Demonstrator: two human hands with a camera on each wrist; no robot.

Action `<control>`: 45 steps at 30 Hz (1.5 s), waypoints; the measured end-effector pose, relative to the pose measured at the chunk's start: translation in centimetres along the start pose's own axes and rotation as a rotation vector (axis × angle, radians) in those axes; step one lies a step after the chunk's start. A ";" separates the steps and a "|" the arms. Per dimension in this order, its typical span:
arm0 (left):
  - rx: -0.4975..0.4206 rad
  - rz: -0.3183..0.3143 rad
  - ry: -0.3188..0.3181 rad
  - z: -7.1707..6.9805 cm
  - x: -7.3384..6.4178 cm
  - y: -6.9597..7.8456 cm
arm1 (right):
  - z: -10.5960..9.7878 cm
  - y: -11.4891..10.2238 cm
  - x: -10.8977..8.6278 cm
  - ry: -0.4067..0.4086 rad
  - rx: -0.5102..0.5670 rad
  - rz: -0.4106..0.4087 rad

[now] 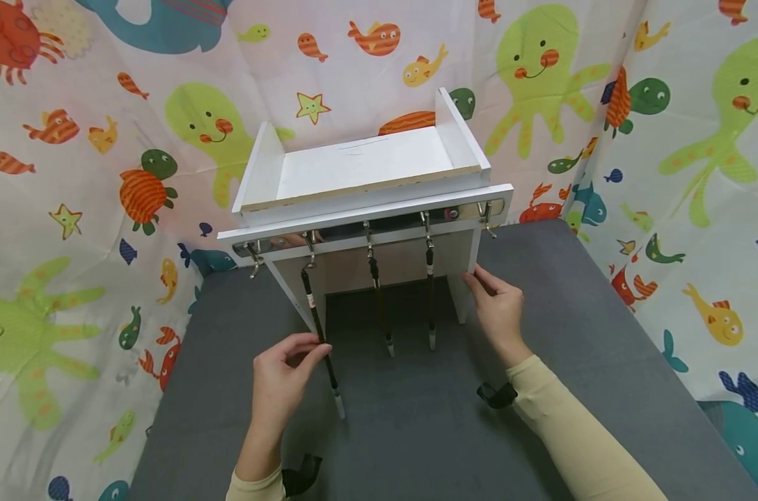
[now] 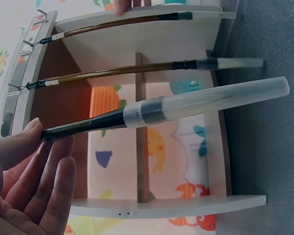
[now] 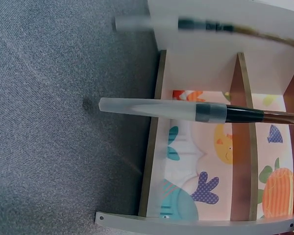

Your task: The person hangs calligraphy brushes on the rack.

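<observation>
My left hand (image 1: 285, 376) pinches the dark handle of a calligraphy brush (image 1: 314, 306) between thumb and fingers. That brush hangs slanted from a hook, and its tip has a translucent cap (image 2: 225, 100). Two more capped brushes, the middle one (image 1: 381, 299) and the right one (image 1: 431, 292), hang from neighbouring hooks by small loops. My right hand (image 1: 500, 309) holds the front edge of the white shelf's right side panel (image 1: 463, 278) with thumb and fingertips. In the left wrist view, those fingertips (image 2: 130, 6) show at the panel's edge.
A metal hook rail (image 1: 397, 223) runs along the shelf's front, with bare hooks at both ends. An open white compartment (image 1: 360, 167) forms the shelf's top. The shelf stands on a grey cloth surface (image 1: 404, 431), before a curtain (image 1: 328, 76) printed with sea animals.
</observation>
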State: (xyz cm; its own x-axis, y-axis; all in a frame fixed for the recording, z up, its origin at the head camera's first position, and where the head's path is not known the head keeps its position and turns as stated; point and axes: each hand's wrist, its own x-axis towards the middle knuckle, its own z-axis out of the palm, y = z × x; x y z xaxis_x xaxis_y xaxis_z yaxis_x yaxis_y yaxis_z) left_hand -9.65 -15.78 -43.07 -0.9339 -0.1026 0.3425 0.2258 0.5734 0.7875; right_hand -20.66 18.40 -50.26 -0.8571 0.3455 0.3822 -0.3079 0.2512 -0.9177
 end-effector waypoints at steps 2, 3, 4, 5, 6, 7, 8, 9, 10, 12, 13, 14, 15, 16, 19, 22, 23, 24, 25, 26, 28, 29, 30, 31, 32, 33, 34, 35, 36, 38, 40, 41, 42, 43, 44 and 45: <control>0.005 -0.005 0.004 0.0 0.0 0.1 | 0.0 -0.2 0.0 0.001 -0.001 0.004; 0.007 -0.007 0.006 0.0 0.1 0.1 | 0.0 -0.6 -0.1 0.000 -0.004 0.004; 0.009 -0.007 0.008 0.0 0.1 0.1 | 0.0 -1.2 -0.2 -0.002 -0.008 0.003; 0.009 -0.008 0.010 0.0 0.1 0.1 | -0.1 -1.7 -0.3 -0.003 -0.008 0.004; 0.008 -0.007 0.012 0.0 0.1 0.2 | -0.1 -2.2 -0.4 -0.005 -0.011 0.004; 0.007 -0.004 0.016 0.0 0.1 0.2 | -0.2 -2.8 -0.5 -0.006 -0.013 0.007; 0.008 -0.001 0.019 0.0 0.1 0.2 | -0.2 -3.3 -0.6 -0.008 -0.017 0.010; 0.007 0.004 0.024 0.0 0.2 0.2 | -0.3 -3.7 -0.7 -0.007 -0.014 0.009; 0.008 0.009 0.029 0.0 0.2 0.2 | -0.3 -3.8 -0.7 -0.006 -0.015 0.010; 0.008 0.017 0.039 0.0 0.2 0.1 | -0.3 -3.8 -0.7 -0.004 -0.012 0.012; 0.011 0.022 0.045 0.0 0.2 0.1 | -0.3 -3.9 -0.7 -0.002 -0.011 0.012; 0.012 0.027 0.049 0.1 0.2 0.1 | -0.3 -3.9 -0.8 -0.001 -0.014 0.012; 0.015 0.033 0.055 0.1 0.2 0.1 | -0.3 -3.9 -0.8 -0.001 -0.015 0.012; 0.016 0.039 0.060 0.1 0.1 0.1 | -0.3 -3.9 -0.8 -0.001 -0.015 0.013; 0.012 0.053 0.073 0.1 -0.2 -0.1 | -0.3 -4.0 -0.8 -0.002 -0.008 0.016; 0.000 0.053 0.080 0.2 -0.5 -0.2 | -0.3 -4.0 -0.7 -0.002 -0.006 0.022; -0.004 0.050 0.080 0.2 -0.6 -0.2 | -0.3 -4.0 -0.7 -0.001 -0.009 0.023; -0.005 0.047 0.081 0.3 -0.7 -0.2 | -0.3 -4.0 -0.7 -0.001 -0.010 0.024; -0.010 0.042 0.078 0.3 -0.8 -0.2 | -0.3 -4.0 -0.7 0.000 -0.015 0.024; -0.014 0.039 0.075 0.3 -0.9 -0.1 | -0.3 -3.9 -0.8 0.002 -0.018 0.022; -0.019 0.034 0.068 0.4 -1.0 -0.1 | -0.3 -3.9 -0.8 0.006 -0.019 0.016; -0.021 0.031 0.065 0.4 -1.0 -0.1 | -0.3 -3.9 -0.8 0.006 -0.016 0.014; -0.024 0.030 0.063 0.4 -1.1 0.0 | -0.3 -3.9 -0.8 0.005 -0.016 0.010; -0.025 0.029 0.061 0.4 -1.1 0.0 | -0.3 -3.9 -0.8 0.003 -0.017 0.007; -0.025 0.031 0.063 0.4 -1.2 0.0 | -0.3 -3.9 -0.8 0.001 -0.015 0.005; -0.024 0.034 0.064 0.4 -1.2 0.0 | -0.3 -3.8 -0.8 -0.001 -0.015 0.003; -0.024 0.035 0.065 0.4 -1.2 0.0 | -0.3 -3.8 -0.8 -0.004 -0.015 0.002; -0.023 0.036 0.065 0.4 -1.2 0.0 | -0.3 -3.8 -0.8 -0.006 -0.014 0.004; -0.022 0.038 0.065 0.4 -1.2 0.0 | -0.3 -3.9 -0.8 -0.007 -0.013 0.003; -0.016 0.041 0.064 0.4 -1.1 0.0 | -0.3 -3.9 -0.8 -0.006 -0.008 0.003; -0.008 0.040 0.060 0.4 -1.1 -0.1 | -0.3 -3.9 -0.8 -0.005 -0.005 0.004; -0.006 0.039 0.059 0.5 -1.0 -0.1 | -0.4 -3.9 -0.7 -0.006 -0.003 0.004; -0.004 0.038 0.059 0.5 -1.0 -0.1 | -0.4 -3.9 -0.7 -0.006 -0.006 0.001; -0.003 0.036 0.059 0.5 -1.0 -0.1 | -0.4 -3.9 -0.7 -0.006 -0.007 -0.001; -0.003 0.034 0.057 0.5 -1.0 -0.1 | -0.4 -3.9 -0.7 -0.006 -0.009 -0.002; -0.002 0.033 0.058 0.5 -1.0 -0.1 | -0.4 -3.9 -0.7 -0.006 -0.010 -0.003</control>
State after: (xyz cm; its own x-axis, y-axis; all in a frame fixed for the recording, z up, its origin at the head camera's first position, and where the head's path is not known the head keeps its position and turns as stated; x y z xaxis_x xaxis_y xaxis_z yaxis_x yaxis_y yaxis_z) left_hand -8.92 -15.34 -43.72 -0.9082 -0.1304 0.3978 0.2571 0.5761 0.7759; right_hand -18.69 17.55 -46.93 -0.8586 0.3395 0.3841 -0.3064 0.2609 -0.9155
